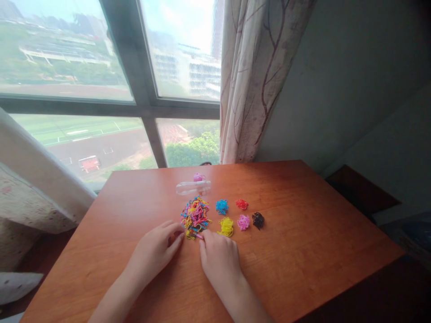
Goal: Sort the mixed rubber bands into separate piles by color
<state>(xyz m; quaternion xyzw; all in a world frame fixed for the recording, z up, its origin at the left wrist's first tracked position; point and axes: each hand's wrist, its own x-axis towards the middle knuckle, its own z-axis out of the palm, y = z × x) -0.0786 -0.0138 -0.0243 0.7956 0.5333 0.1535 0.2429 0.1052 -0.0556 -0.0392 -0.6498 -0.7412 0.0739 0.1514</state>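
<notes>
On the worktop [286,264], a mixed pile of coloured bands [195,213] lies between and just ahead of the person's hands. The left hand [153,251] rests beside it, fingers curved and parted. The right hand's [220,255] fingers seem closed on a slim pink item [200,236], too small to identify. Rightward sit sorted heaps: blue [222,207], yellow [226,227], red [242,204], pink [244,222] and black [258,220]. Behind the pile lies a clear container [192,188].

Brown wooden desk [296,269], grey window frame [145,109], patterned curtain [247,85] beside a shaded wall [340,89], green sports field [81,131], trees [195,150] and pale building [204,75] outside
</notes>
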